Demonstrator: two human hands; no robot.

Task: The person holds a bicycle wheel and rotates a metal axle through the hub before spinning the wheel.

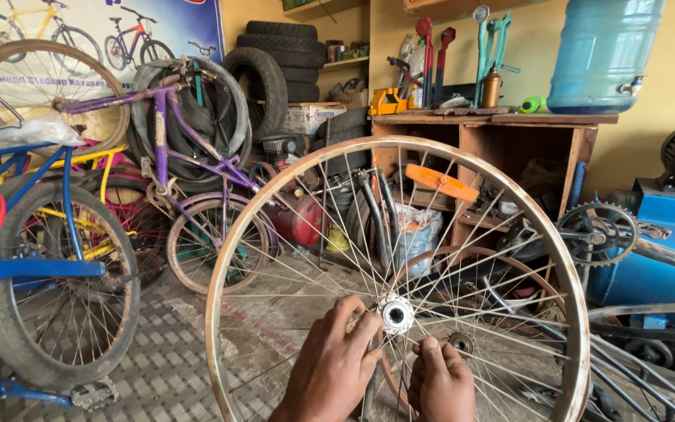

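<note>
A bare spoked bicycle wheel stands upright in front of me, its pale metal rim (291, 176) without a tyre and an orange reflector (441, 184) clipped among the upper spokes. My left hand (333, 367) rests its fingers on the spokes right beside the silver hub (395, 314). Just right of and below the hub, my right hand (441, 381) pinches a spoke between thumb and fingers. A second small hub (460, 342) shows behind the spokes near my right hand.
Bicycles crowd the left: a blue one (33, 270) with a tyred wheel and a purple frame (169, 129). Stacked tyres (279, 59) stand at the back. A wooden bench (501, 121) carries tools and a blue water jug (603, 51). A chainring (599, 232) juts out at right.
</note>
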